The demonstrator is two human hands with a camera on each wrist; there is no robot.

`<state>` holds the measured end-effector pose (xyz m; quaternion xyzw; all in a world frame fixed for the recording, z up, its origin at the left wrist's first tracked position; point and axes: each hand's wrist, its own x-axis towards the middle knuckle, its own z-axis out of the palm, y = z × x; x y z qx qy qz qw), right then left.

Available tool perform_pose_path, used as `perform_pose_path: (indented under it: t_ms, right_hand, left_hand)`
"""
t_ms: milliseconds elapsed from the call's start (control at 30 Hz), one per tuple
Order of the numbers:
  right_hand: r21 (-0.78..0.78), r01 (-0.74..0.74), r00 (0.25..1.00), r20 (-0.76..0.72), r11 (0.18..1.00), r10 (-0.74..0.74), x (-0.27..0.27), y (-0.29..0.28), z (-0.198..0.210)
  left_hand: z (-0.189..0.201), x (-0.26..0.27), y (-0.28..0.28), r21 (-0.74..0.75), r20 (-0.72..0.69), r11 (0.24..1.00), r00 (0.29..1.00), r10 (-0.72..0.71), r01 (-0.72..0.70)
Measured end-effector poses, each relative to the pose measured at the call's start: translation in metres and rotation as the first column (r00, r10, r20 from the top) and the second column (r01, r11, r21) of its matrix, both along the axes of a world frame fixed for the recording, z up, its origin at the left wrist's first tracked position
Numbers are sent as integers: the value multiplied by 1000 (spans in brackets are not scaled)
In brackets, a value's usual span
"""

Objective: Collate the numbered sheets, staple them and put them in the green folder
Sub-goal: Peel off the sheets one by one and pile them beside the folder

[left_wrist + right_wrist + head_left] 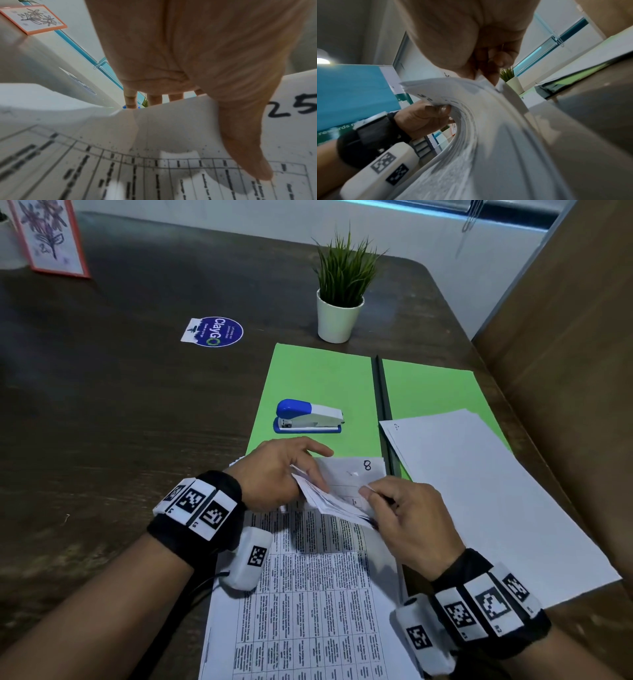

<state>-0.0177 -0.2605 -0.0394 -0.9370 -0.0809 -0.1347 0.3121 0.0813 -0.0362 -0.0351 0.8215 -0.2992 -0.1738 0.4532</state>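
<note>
Dark wooden table (137,412), far and left parts bare. Open green card folder (318,378) flat at centre; blue-and-white stapler (310,416) unused on it. Stack of printed, hand-numbered white sheets (308,594) near, still unsorted. Left hand (274,470) and right hand (407,515) pinching curled-back top corners, leafing. Stapling, filing left.
</note>
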Motion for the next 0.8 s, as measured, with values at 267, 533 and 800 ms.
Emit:
perform_pose_path:
  t_ms: [267, 533, 800]
  right_hand:
    - [245, 176, 981, 39, 953, -191, -12, -7, 1]
    - [155, 143, 974, -199, 978, -110, -21, -14, -7]
    - [114, 156, 985, -89, 981, -147, -30, -23, 0]
  left_hand:
    - [2, 0, 1, -12, -44, 999, 999, -32, 31]
    - [4, 1, 4, 54, 27, 998, 999, -42, 41]
    - [7, 1, 7, 55, 1, 998, 999, -39, 39]
